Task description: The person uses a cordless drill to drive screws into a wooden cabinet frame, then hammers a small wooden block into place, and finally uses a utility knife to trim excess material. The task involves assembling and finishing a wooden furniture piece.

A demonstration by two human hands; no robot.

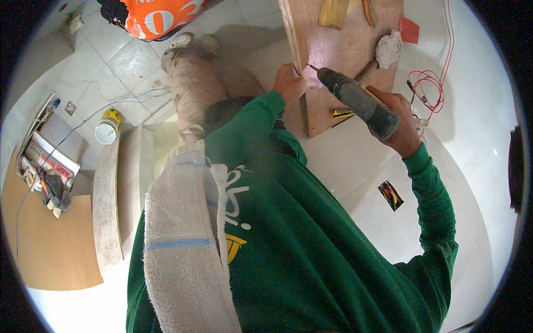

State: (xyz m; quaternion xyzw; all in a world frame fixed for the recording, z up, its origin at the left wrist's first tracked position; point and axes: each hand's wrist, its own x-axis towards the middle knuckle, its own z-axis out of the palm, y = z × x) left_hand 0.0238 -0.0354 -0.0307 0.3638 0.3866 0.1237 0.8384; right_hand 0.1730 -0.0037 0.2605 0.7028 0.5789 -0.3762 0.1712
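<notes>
Drill (355, 101) clamped in right fingers (383, 95); bit (312, 67) by board (352, 50) edge, little room to left fingers (296, 83), cannot tell if clamped.

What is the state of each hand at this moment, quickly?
Left hand: at the edge of the board; its grip cannot be told.
Right hand: closed, holding the drill.

Pretty messy spot tbh. Bright orange bag (145, 26) up top on the tiled floor (119, 60), yellow and white bucket (106, 132) off to the left, long plank (106, 202) just below it. Over right, a tangle of red cable (428, 89) and a square hole full of wires (391, 196).
</notes>
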